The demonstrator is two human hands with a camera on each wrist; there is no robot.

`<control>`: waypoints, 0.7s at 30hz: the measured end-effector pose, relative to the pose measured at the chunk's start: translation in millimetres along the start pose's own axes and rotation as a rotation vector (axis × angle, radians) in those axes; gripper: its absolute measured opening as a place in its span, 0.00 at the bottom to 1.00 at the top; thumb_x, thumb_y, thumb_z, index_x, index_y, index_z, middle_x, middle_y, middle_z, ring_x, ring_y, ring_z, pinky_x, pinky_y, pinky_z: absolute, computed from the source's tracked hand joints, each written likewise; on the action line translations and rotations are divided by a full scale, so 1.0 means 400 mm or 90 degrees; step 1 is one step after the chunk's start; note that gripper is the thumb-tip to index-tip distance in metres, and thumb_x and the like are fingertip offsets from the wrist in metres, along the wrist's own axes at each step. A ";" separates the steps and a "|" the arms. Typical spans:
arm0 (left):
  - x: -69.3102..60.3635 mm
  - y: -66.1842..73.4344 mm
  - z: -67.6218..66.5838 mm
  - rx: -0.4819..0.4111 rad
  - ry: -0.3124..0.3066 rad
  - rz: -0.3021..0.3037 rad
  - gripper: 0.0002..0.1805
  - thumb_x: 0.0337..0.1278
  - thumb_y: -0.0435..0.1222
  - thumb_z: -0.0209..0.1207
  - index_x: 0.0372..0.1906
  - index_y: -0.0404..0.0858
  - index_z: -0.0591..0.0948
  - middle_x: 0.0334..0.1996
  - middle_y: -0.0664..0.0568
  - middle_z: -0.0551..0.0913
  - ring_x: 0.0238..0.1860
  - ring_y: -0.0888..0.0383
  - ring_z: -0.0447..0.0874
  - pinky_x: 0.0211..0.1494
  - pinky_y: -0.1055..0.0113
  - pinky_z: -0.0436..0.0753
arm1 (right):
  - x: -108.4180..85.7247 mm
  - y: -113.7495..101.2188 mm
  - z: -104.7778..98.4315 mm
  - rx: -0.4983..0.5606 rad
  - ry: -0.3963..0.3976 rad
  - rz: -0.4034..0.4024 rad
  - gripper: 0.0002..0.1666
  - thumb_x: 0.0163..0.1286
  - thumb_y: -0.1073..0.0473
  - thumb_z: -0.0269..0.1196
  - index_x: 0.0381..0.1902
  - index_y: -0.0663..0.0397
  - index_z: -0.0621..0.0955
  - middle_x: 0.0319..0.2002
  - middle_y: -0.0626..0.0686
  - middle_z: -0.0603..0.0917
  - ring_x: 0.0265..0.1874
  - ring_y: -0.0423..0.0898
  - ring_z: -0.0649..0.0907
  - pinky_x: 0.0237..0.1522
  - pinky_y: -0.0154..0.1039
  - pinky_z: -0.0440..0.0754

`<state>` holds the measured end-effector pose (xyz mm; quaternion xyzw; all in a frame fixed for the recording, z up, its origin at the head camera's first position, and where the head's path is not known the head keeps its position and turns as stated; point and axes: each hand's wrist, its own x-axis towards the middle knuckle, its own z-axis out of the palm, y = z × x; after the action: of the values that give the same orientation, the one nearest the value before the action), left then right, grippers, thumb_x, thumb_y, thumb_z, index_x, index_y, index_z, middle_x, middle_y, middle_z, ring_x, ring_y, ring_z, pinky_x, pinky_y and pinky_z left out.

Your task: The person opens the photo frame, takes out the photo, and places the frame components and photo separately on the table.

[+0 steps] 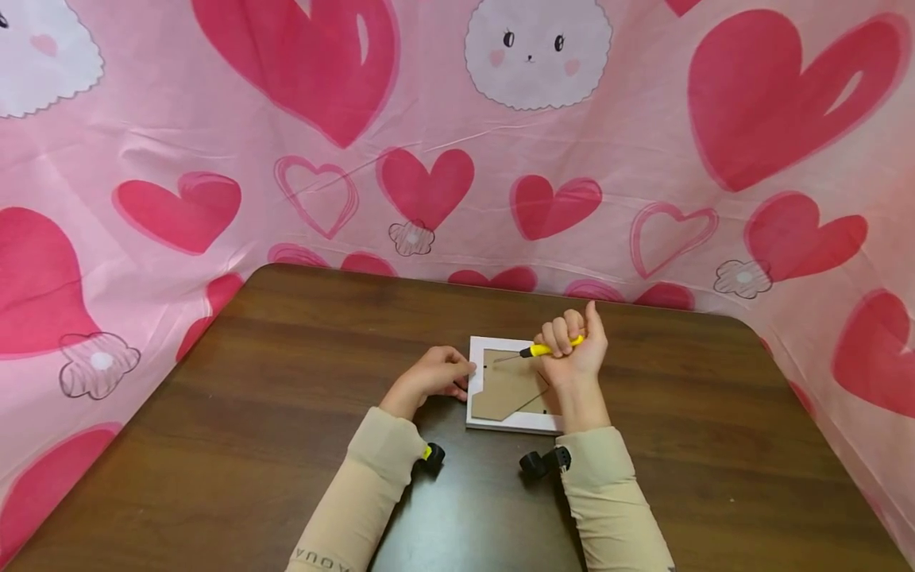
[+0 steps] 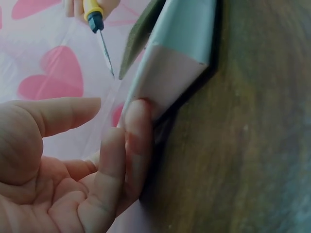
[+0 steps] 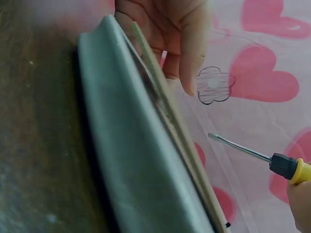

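Note:
A white picture frame [image 1: 475, 397] lies face down on the table, its brown backing board [image 1: 500, 389] showing. My left hand [image 1: 429, 375] is at the frame's left side; in the left wrist view its fingertips touch the white edge, while the thumb stands apart. My right hand [image 1: 577, 357] grips a screwdriver [image 1: 538, 349] with a yellow handle and black collar. Its metal shaft points left over the backing. In the right wrist view the screwdriver's flat tip [image 3: 210, 135] is apart from the board, and a narrow gap shows between brown board and frame.
The dark wooden table [image 1: 250, 445] extends around the frame on all sides. A pink cloth [image 1: 457, 119] printed with hearts hangs behind the table and along its sides. Small black cameras [image 1: 432, 458] sit at both wrists.

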<state>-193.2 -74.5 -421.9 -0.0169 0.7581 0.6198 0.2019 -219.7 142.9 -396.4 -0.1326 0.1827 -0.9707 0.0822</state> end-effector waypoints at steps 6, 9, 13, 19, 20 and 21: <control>-0.002 -0.005 0.005 0.001 -0.012 0.000 0.09 0.67 0.32 0.59 0.44 0.29 0.74 0.24 0.47 0.76 0.17 0.62 0.79 0.27 0.72 0.84 | -0.002 0.013 -0.015 -0.012 -0.050 0.018 0.37 0.81 0.43 0.24 0.11 0.54 0.53 0.11 0.48 0.45 0.12 0.44 0.45 0.27 0.37 0.38; 0.001 -0.007 0.005 -0.004 -0.015 -0.001 0.09 0.66 0.31 0.59 0.43 0.29 0.74 0.23 0.47 0.76 0.17 0.61 0.79 0.26 0.72 0.83 | -0.001 0.013 -0.023 -0.009 -0.068 0.025 0.38 0.81 0.43 0.23 0.11 0.54 0.53 0.11 0.48 0.45 0.11 0.44 0.45 0.27 0.38 0.38; 0.005 -0.010 0.007 -0.002 -0.008 -0.001 0.09 0.65 0.30 0.60 0.43 0.29 0.74 0.24 0.47 0.76 0.18 0.61 0.79 0.26 0.72 0.83 | 0.001 0.013 -0.029 -0.002 -0.018 0.026 0.38 0.81 0.44 0.26 0.10 0.54 0.54 0.10 0.48 0.46 0.12 0.43 0.45 0.27 0.37 0.38; 0.010 -0.009 0.012 0.038 0.005 0.008 0.14 0.61 0.28 0.64 0.46 0.29 0.73 0.24 0.47 0.78 0.17 0.60 0.79 0.27 0.70 0.84 | 0.002 0.015 -0.037 0.033 0.124 0.037 0.36 0.80 0.45 0.35 0.09 0.52 0.55 0.08 0.48 0.51 0.13 0.43 0.45 0.30 0.35 0.40; 0.010 -0.009 0.013 0.050 0.008 0.011 0.15 0.59 0.28 0.65 0.46 0.29 0.73 0.23 0.48 0.77 0.17 0.60 0.79 0.27 0.70 0.84 | 0.002 0.015 -0.039 0.040 0.138 0.038 0.36 0.79 0.45 0.36 0.09 0.52 0.55 0.07 0.48 0.52 0.13 0.43 0.46 0.30 0.35 0.40; 0.009 -0.009 0.014 0.064 0.012 0.017 0.16 0.58 0.28 0.66 0.46 0.30 0.72 0.22 0.48 0.77 0.16 0.61 0.79 0.27 0.70 0.84 | 0.002 0.016 -0.041 0.045 0.149 0.038 0.36 0.79 0.45 0.37 0.09 0.52 0.54 0.07 0.48 0.53 0.12 0.43 0.46 0.30 0.34 0.41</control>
<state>-193.8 -69.2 -427.5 -0.0024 0.7905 0.5831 0.1871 -224.5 142.4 -413.3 -0.0100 0.1605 -0.9826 0.0935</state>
